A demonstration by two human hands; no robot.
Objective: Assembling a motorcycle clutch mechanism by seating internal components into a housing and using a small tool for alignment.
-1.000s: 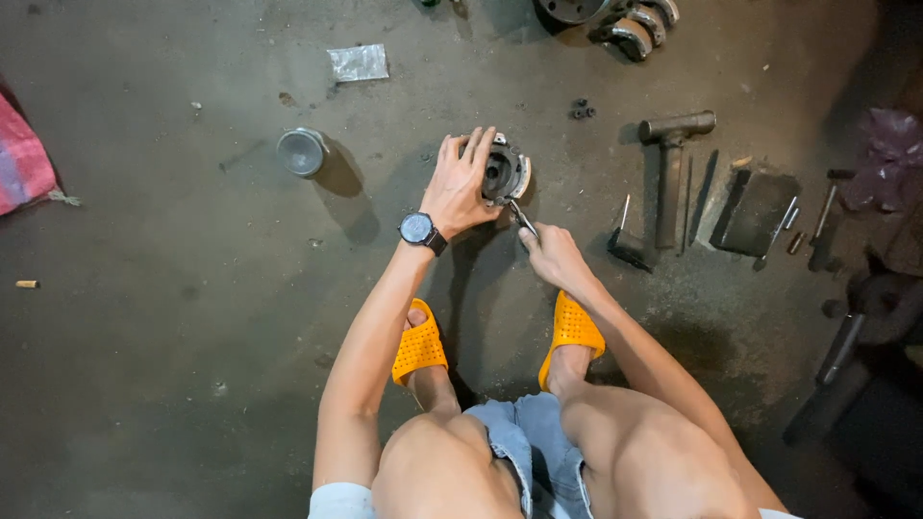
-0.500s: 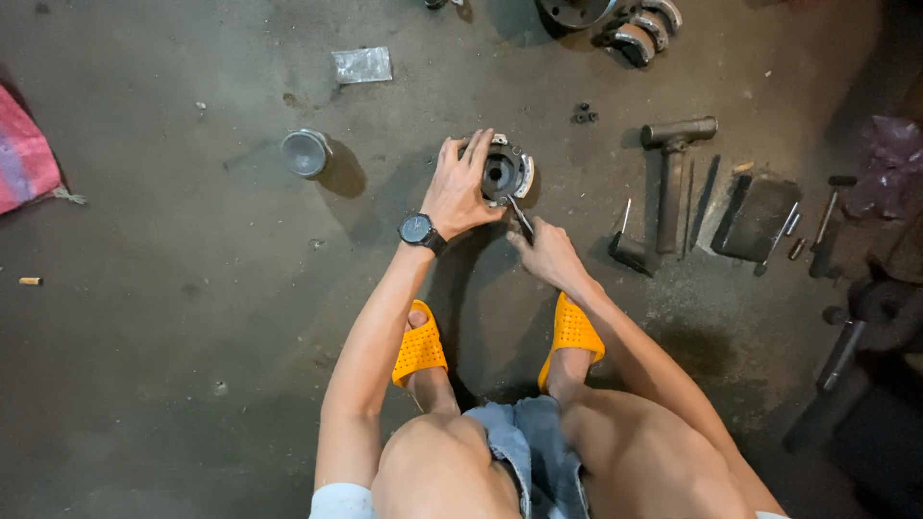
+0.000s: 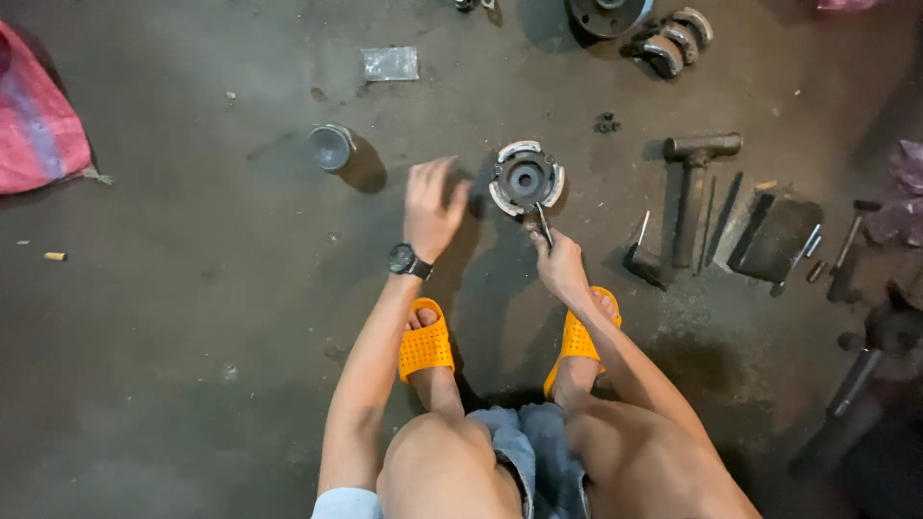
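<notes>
A round metal clutch-like part (image 3: 525, 178) with a dark hub and pale shoes around its rim lies on the concrete floor in front of me. My left hand (image 3: 433, 207) hovers just left of it, blurred, fingers apart, holding nothing. My right hand (image 3: 558, 264) grips a thin dark tool (image 3: 543, 223) whose tip touches the lower edge of the part. I squat with orange sandals (image 3: 425, 344) on both feet.
A small metal cup (image 3: 331, 147) stands to the left. A hammer-like tool (image 3: 694, 183), a flat dark block (image 3: 777, 231) and several small tools lie at the right. More round parts (image 3: 663, 38) sit at the top, a red sack (image 3: 38, 120) at far left.
My left hand has let go of the round part and moved off to its left. The part now lies uncovered on the floor. My right hand keeps the tool against it.
</notes>
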